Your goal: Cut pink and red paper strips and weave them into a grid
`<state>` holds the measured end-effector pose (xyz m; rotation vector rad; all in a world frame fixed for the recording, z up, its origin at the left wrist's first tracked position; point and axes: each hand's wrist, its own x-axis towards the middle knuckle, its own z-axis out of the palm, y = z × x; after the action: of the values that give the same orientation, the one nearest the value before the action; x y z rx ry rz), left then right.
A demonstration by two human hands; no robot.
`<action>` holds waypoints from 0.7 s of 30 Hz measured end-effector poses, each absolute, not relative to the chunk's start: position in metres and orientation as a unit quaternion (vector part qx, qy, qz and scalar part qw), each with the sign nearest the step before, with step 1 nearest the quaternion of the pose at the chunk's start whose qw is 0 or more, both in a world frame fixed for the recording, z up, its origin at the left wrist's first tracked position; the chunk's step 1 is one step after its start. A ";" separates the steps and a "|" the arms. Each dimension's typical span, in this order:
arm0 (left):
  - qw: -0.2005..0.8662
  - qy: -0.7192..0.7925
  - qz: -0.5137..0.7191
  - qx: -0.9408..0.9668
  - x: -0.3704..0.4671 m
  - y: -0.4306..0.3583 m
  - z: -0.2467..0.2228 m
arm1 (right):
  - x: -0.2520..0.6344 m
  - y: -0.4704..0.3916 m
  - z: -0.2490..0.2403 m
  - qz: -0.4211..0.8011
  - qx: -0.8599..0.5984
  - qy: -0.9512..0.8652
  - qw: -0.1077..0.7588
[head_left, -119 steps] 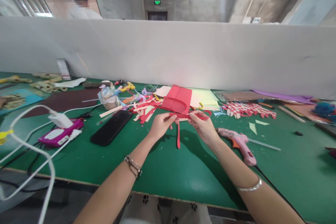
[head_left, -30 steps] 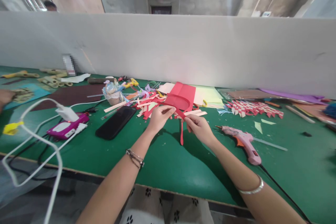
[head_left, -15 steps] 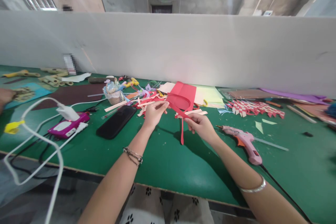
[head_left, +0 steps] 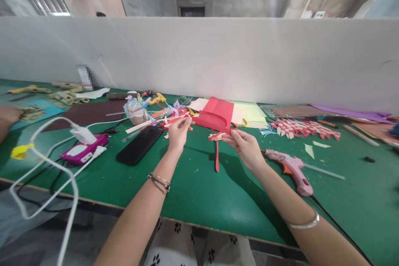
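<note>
In the head view, our right hand (head_left: 245, 145) pinches a long, narrow red paper strip (head_left: 217, 156) at the centre of the frame; our left hand (head_left: 178, 135) brings thumb and forefinger close together at its left, though we cannot tell whether they grip it. At right, the red-and-white checked woven paper pieces (head_left: 305, 129) look finished; we judge the strip unfinished, with loose red and cream paper strips (head_left: 173, 119) lying unused, centre left
</note>
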<state>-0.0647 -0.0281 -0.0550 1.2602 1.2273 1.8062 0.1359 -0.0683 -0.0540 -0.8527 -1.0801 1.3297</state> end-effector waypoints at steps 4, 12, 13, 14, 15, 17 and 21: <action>0.308 0.463 0.688 0.466 -0.064 -0.029 -0.053 | 0.137 -0.067 -0.054 0.567 -0.369 -0.474 0.565; 0.312 0.457 0.689 0.468 -0.061 -0.033 -0.048 | 0.145 -0.066 -0.045 0.376 -0.445 -0.609 0.538; 0.313 0.457 0.690 0.467 -0.061 -0.033 -0.047 | 0.145 -0.067 -0.043 0.357 -0.450 -0.622 0.532; 0.313 0.456 0.691 0.465 -0.061 -0.033 -0.047 | 0.146 -0.067 -0.041 0.346 -0.452 -0.630 0.528; 0.314 0.456 0.692 0.464 -0.060 -0.033 -0.047 | 0.146 -0.067 -0.039 0.342 -0.450 -0.635 0.527; 0.316 0.454 0.692 0.464 -0.060 -0.034 -0.047 | 0.147 -0.067 -0.035 0.347 -0.442 -0.637 0.527; 0.313 0.450 0.684 0.482 -0.061 -0.039 -0.045 | 0.150 -0.067 -0.028 0.370 -0.437 -0.631 0.523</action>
<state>-0.0611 -0.0391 -0.0445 1.2717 1.1866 1.8038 0.1501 -0.0669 -0.0285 -1.0462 -1.5111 0.8870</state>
